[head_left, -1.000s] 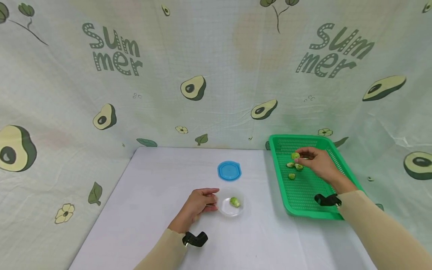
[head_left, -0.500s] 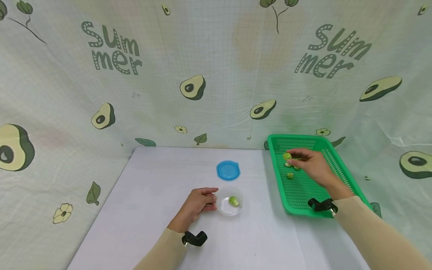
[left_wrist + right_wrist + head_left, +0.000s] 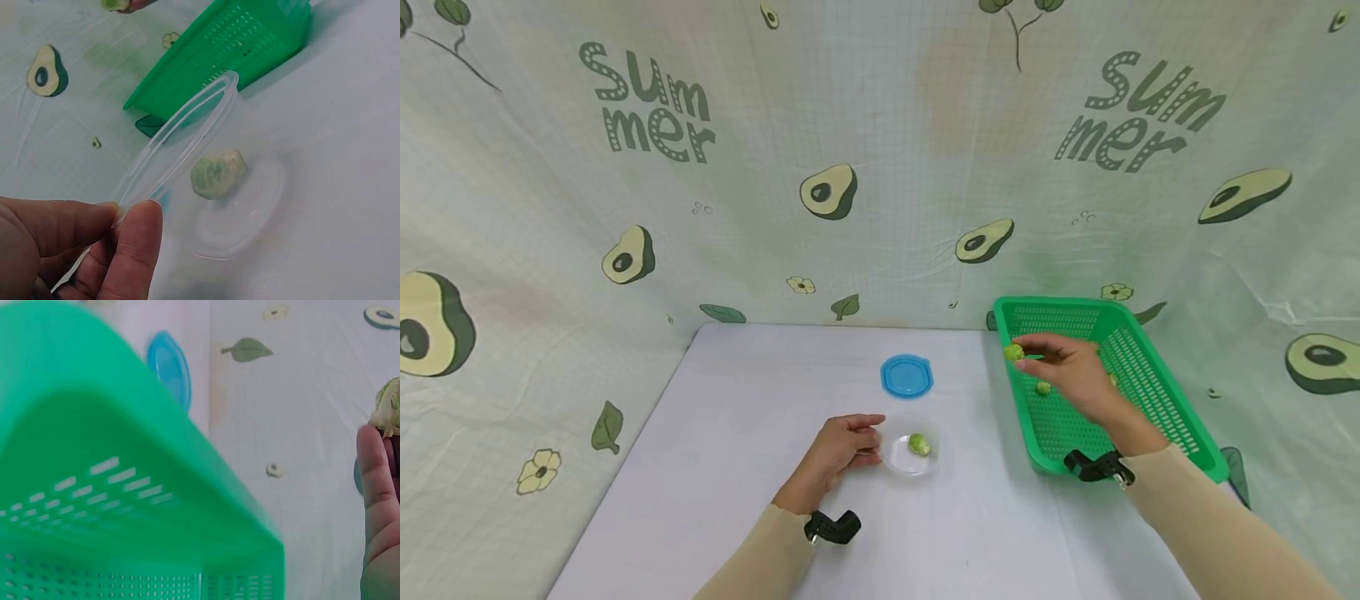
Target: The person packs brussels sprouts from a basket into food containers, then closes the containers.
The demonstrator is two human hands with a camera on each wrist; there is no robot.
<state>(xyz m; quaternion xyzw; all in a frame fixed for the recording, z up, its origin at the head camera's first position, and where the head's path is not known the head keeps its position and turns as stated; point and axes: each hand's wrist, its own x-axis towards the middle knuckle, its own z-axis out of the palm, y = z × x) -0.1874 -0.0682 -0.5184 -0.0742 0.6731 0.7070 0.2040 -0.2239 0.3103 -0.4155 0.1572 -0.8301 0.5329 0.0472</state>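
My left hand (image 3: 838, 454) pinches the rim of a small clear plastic container (image 3: 898, 462) between thumb and finger, as the left wrist view shows. Inside that container lies one green Brussels sprout (image 3: 214, 176). A second Brussels sprout (image 3: 1013, 352) is pinched in the fingertips of my right hand (image 3: 1071, 379), above the left rim of a green plastic basket (image 3: 1028, 429). In the right wrist view only part of this sprout (image 3: 389, 409) and the hand shows at the right edge. Another sprout (image 3: 1042, 388) lies in the basket; the hand partly hides others.
A blue lid (image 3: 907, 377) lies flat on the white tabletop (image 3: 760, 417), behind the container. Behind the table hangs a cloth (image 3: 895, 167) printed with avocados. The basket stands at the table's right side.
My right hand has carried the sprout leftward, from over the basket's inside to above its left rim. The left hand and container have stayed in place.
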